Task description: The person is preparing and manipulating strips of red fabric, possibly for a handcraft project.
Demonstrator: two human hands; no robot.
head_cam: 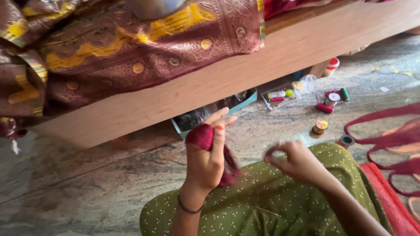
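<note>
My left hand (pixel 208 157) is raised over my lap with a bundle of dark red thread (pixel 202 136) wound around its fingers; loose strands hang down past the palm to my green dotted dress (pixel 271 201). My right hand (pixel 297 161) sits to the right, its fingertips pinched together, apparently on a fine thread end that is too thin to make out. A dark bangle circles my left wrist.
A wooden bed frame (pixel 280 57) runs across the back, draped with maroon and gold cloth (pixel 131 48). Thread spools (pixel 320 126), a clear box (pixel 280 95) and a teal box (pixel 210 114) lie on the stone floor. Red cord loops (pixel 393 135) lie at right.
</note>
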